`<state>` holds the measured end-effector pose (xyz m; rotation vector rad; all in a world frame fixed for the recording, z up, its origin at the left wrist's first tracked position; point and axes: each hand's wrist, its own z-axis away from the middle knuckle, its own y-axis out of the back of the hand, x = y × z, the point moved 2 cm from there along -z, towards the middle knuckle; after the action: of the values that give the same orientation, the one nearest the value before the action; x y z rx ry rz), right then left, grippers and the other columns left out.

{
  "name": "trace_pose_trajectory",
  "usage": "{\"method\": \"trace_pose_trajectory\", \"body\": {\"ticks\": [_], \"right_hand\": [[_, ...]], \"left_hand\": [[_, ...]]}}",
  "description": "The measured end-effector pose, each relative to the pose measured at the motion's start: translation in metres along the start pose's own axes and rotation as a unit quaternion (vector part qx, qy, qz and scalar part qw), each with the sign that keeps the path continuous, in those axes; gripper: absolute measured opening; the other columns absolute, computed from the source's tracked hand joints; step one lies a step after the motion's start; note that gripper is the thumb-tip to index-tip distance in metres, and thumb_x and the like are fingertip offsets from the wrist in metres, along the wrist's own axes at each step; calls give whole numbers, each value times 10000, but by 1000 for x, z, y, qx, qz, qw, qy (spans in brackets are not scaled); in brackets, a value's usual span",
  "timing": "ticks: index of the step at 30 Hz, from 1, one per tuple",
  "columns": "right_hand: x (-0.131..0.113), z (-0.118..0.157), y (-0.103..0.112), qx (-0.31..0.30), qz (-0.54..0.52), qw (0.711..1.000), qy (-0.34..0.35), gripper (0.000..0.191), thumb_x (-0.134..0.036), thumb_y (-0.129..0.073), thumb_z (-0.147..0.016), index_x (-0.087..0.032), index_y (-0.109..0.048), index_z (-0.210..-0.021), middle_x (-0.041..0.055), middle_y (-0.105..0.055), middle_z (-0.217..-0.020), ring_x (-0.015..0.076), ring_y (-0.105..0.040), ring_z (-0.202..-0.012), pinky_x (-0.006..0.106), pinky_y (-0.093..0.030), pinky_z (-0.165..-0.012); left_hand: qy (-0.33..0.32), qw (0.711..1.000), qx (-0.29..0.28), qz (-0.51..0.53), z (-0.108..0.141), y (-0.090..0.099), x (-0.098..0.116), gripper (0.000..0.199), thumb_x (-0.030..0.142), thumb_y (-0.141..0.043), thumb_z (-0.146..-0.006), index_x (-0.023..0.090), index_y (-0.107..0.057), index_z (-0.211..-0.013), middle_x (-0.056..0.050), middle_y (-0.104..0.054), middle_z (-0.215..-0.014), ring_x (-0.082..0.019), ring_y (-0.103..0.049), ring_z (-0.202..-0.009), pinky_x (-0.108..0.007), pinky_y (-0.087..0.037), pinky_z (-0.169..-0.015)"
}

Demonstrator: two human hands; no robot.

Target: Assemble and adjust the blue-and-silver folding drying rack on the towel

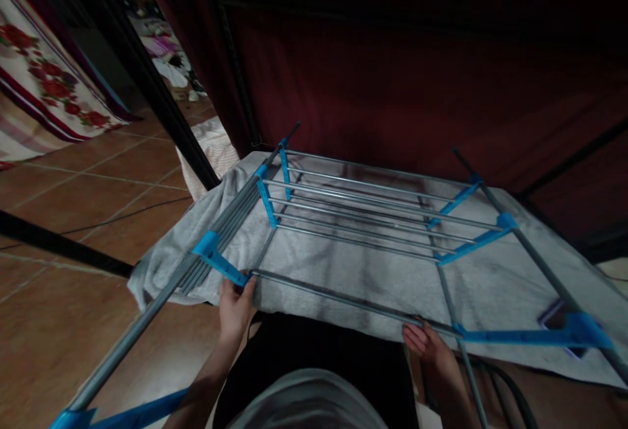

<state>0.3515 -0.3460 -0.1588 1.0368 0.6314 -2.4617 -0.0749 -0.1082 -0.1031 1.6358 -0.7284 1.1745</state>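
Note:
A drying rack of grey metal tubes and blue plastic brackets stands over a grey blanket (338, 285). My left hand (235, 308) is closed at the tip of a blue bracket (220, 259), where it meets the left end of the nearest grey tube (333, 294). Toward that tube's other end, my right hand (426, 344) has its fingers curled around it from below. A blue bracket (520, 337) joins the tube's right end to a long side pole (544, 259). Several parallel rods (363, 210) run between blue brackets on the far side.
A dark red curtain (392, 89) hangs behind the rack. Black frame poles (161, 89) stand at the left over a tiled floor (122, 161). A floral cloth (53, 82) hangs far left. Partly hidden by a bracket, a dark flat object (553, 314) lies on the blanket.

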Motion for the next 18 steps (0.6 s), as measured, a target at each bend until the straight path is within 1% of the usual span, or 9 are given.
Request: {"method": "trace_pose_trajectory", "body": {"ticks": [4, 7, 9, 11, 13, 14, 16, 17, 18], "right_hand": [[-2, 1, -1, -13, -8, 1000, -4, 553, -514, -817, -661, -191, -615, -1062, 137, -748, -1030, 317, -720, -1006, 490, -553, -946], [-5, 2, 0, -24, 16, 999, -31, 542, -551, -802, -653, -163, -652, -999, 161, -748, -1041, 317, -720, -982, 460, -572, -881], [-9, 4, 6, -6, 52, 998, -25, 550, -593, -790, -625, -155, -673, -935, 149, -757, -962, 303, -726, -875, 438, -584, -780], [-15, 8, 17, 59, 92, 993, 39, 552, -632, -773, -588, -167, -675, -868, 91, -740, -803, 258, -689, -716, 392, -562, -668], [-24, 13, 31, 149, 139, 968, 148, 521, -656, -733, -600, -189, -655, -819, 27, -671, -691, 211, -612, -645, 352, -516, -636], [-30, 17, 38, 196, 162, 944, 209, 503, -660, -706, -627, -200, -642, -820, 9, -640, -691, 201, -586, -664, 346, -501, -662], [-42, 23, 50, 282, 188, 887, 314, 483, -649, -661, -692, -212, -616, -891, 1, -609, -784, 203, -568, -767, 355, -481, -767], [-49, 25, 54, 311, 190, 863, 350, 491, -636, -660, -708, -212, -602, -951, 7, -599, -848, 211, -564, -824, 367, -469, -824], [-55, 27, 56, 329, 184, 847, 374, 517, -619, -675, -707, -208, -588, -1008, 20, -593, -908, 221, -561, -878, 381, -456, -872]], "left_hand": [[77, 996, -43, 5, -13, -6, 4, 504, 548, -673, -650, 173, -696, -985, -100, -711, -935, -302, -651, -984, -449, -506, -929], [75, 996, -53, -21, -20, -7, 7, 472, 537, -650, -605, 182, -727, -906, -107, -733, -887, -340, -660, -1013, -476, -497, -953], [66, 996, -50, -41, -22, -7, 9, 469, 544, -634, -588, 187, -735, -875, -112, -739, -874, -360, -660, -1027, -490, -501, -951], [65, 995, -50, -58, -23, -6, 12, 487, 561, -621, -579, 186, -740, -865, -120, -743, -879, -378, -657, -1042, -504, -504, -945], [68, 994, -57, -70, -23, -6, 13, 513, 580, -609, -580, 181, -743, -873, -128, -745, -906, -389, -652, -1059, -513, -504, -946], [68, 993, -60, -74, -23, -6, 13, 526, 589, -604, -586, 179, -743, -885, -131, -744, -925, -391, -650, -1068, -514, -503, -947], [68, 993, -61, -79, -23, -7, 12, 548, 600, -595, -603, 170, -740, -909, -140, -741, -948, -395, -647, -1074, -514, -501, -949], [69, 992, -60, -81, -23, -7, 11, 557, 604, -589, -612, 165, -738, -921, -145, -738, -951, -397, -648, -1072, -515, -500, -948], [69, 992, -58, -83, -23, -7, 11, 563, 607, -582, -622, 160, -734, -930, -150, -736, -948, -399, -650, -1063, -517, -499, -944]]}}
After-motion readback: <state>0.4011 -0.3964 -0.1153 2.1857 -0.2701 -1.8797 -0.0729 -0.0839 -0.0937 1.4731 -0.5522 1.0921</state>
